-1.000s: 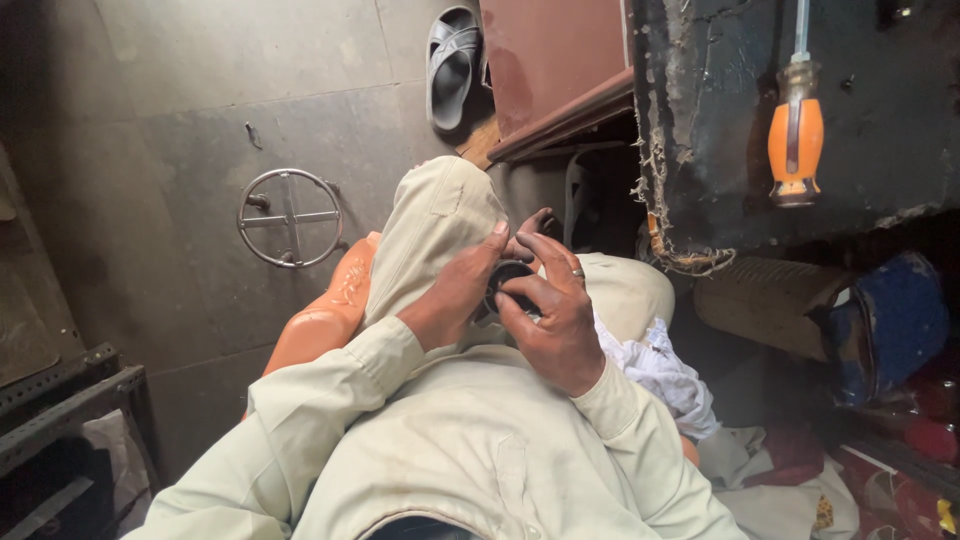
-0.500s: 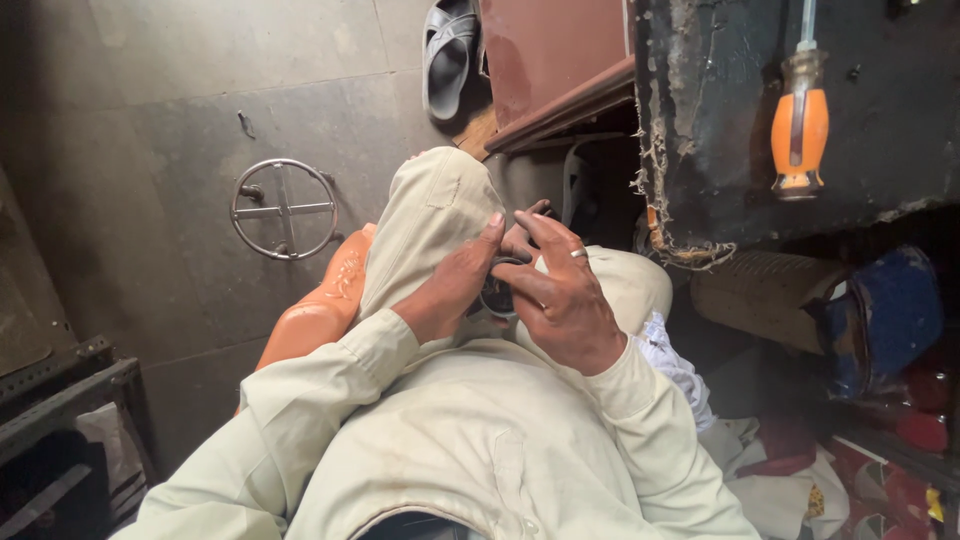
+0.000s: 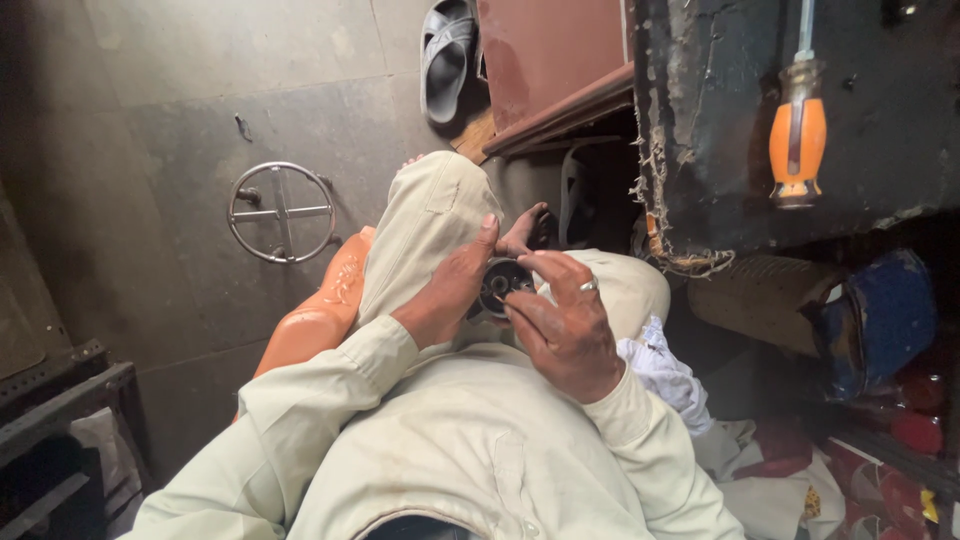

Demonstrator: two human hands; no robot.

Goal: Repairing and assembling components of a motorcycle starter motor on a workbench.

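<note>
A small round dark metal part [image 3: 501, 282] with a pale centre sits between both my hands, above my lap. My left hand [image 3: 452, 290] cups it from the left, thumb up along its edge. My right hand [image 3: 562, 325], with a ring on one finger, grips it from the right with fingers curled over the top. Both sleeves are pale beige, and my beige-trousered knee [image 3: 430, 210] rises just beyond the hands. Most of the part is hidden by my fingers.
An orange-handled screwdriver [image 3: 797, 135] lies on a dark worn bench [image 3: 880, 120] at upper right. A round metal ring with a cross [image 3: 281, 212] lies on the grey floor. A grey sandal [image 3: 445, 60], an orange stool [image 3: 315, 320], white cloth [image 3: 665, 375] and a blue container [image 3: 880, 320] surround me.
The view has shifted slightly; my hands stay on the round part, with my right fingers moved a little over its top.
</note>
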